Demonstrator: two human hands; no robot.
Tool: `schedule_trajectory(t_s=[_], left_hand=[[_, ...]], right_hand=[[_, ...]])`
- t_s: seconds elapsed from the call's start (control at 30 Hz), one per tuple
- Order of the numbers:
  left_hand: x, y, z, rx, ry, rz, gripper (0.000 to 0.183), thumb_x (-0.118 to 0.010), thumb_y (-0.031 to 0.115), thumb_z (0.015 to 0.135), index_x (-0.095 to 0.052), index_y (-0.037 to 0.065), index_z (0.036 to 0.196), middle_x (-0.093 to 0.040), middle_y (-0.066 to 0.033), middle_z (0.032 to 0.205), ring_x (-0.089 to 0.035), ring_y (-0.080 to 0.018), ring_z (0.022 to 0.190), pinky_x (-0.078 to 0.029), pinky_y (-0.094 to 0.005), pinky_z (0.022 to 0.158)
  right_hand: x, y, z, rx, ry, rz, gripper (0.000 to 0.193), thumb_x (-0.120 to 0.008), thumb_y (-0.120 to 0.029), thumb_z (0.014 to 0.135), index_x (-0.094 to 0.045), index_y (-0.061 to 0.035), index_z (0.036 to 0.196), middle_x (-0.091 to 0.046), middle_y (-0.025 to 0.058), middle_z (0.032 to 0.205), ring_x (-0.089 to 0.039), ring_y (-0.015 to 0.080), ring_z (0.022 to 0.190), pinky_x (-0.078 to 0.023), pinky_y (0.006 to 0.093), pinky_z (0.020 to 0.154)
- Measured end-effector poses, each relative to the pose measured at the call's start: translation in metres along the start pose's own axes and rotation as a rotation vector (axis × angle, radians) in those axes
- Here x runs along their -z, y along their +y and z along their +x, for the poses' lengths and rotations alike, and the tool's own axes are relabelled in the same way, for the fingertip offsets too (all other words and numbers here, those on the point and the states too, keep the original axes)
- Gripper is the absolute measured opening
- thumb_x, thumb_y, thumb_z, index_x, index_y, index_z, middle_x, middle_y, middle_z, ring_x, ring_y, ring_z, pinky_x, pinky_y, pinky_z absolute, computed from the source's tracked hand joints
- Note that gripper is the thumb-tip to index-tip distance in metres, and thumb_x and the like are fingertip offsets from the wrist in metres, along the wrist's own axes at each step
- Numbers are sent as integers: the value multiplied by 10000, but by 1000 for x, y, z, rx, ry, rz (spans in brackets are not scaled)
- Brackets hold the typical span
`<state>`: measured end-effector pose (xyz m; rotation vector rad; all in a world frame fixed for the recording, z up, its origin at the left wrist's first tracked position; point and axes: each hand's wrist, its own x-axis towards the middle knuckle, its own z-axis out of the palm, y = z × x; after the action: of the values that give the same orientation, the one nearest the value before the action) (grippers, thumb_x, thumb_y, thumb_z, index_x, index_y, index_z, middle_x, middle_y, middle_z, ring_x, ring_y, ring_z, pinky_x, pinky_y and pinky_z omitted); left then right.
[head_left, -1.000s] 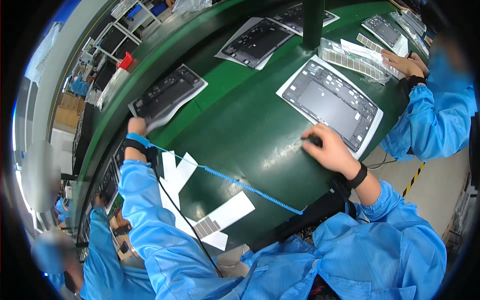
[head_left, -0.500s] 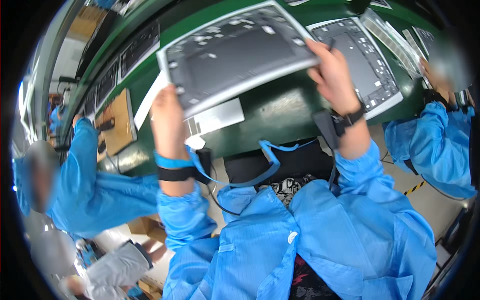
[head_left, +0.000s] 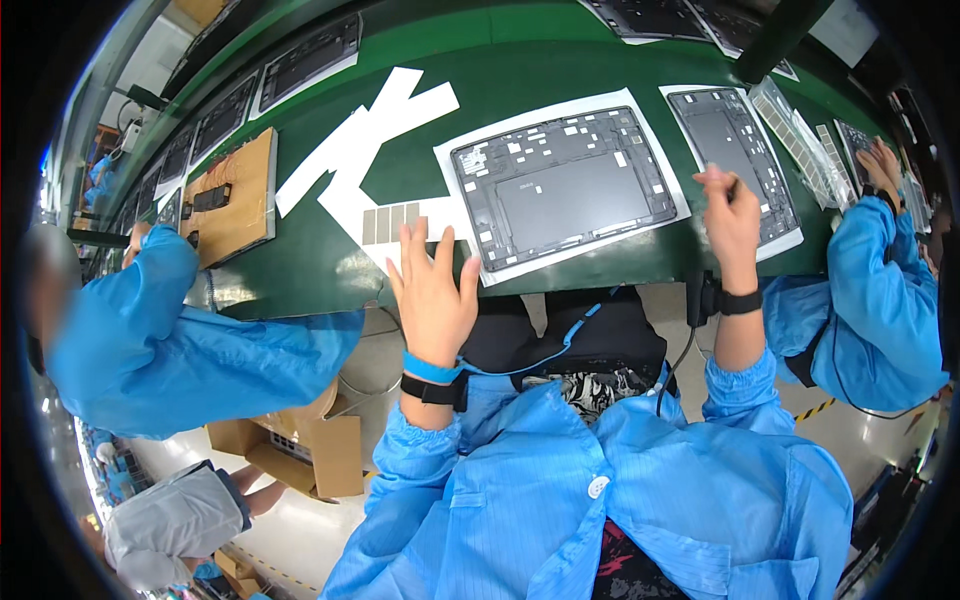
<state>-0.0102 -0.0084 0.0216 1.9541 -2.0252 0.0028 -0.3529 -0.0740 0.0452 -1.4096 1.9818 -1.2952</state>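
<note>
A dark tablet housing with small white and grey pieces around its inside lies flat on a white sheet before me. To its left, my left hand has its fingers spread, the tips over a small sheet of grey rectangular stickers. My right hand is closed, the fingertips pinched together near the left edge of a second tablet housing. Whatever the pinch holds, if anything, is too small to make out. Both wrists wear black bands, the left also a blue one.
White paper strips lie crossed at the left of the green table. A wooden board with black parts stands beyond. Strip-like sheets lie at right, near a dark post. Co-workers in blue sit on both sides.
The tablet housing that both hands held raised and tilted now lies flat on the table. My hands have let go of it and moved apart, left to the stickers, right toward the second housing.
</note>
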Motion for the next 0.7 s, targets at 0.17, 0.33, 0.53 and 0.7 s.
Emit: schedule_trajectory(t_s=[0.17,0.33,0.53,0.7], left_hand=[[-9,6,-21,-46,-26,-75,556,-563,363,925,-463,112,1412,-356,-196,1481,-365,-412,1321,-268,-559,1066],[-16,20,-22,70,38,-81,583,-597,358,905,-458,109,1414,-388,-193,1453,-377,-394,1288,-297,-509,1032],[-13,-2,-24,9,80,-168,440,-620,321,896,-594,152,1302,-404,-196,1436,-344,-416,1326,-237,-546,1104],[-19,-6,-25,-2,88,-135,463,-613,386,902,-592,153,1301,-399,-208,1428,-349,-413,1329,-240,-579,1096]], right_hand=[[-14,-22,-31,156,61,266,696,-242,-476,1049,-656,-15,732,-628,48,716,-511,113,641,-415,250,615],[-78,-65,-46,-178,-398,480,636,-402,-554,983,-645,-32,712,-614,32,624,-551,85,522,-423,226,493],[-169,-98,-64,47,-804,484,150,-633,-167,896,-621,-19,877,-626,18,657,-567,59,571,-442,220,516],[-184,-97,-58,230,-820,280,169,-637,-164,885,-612,1,855,-607,17,654,-553,59,588,-430,236,535]])
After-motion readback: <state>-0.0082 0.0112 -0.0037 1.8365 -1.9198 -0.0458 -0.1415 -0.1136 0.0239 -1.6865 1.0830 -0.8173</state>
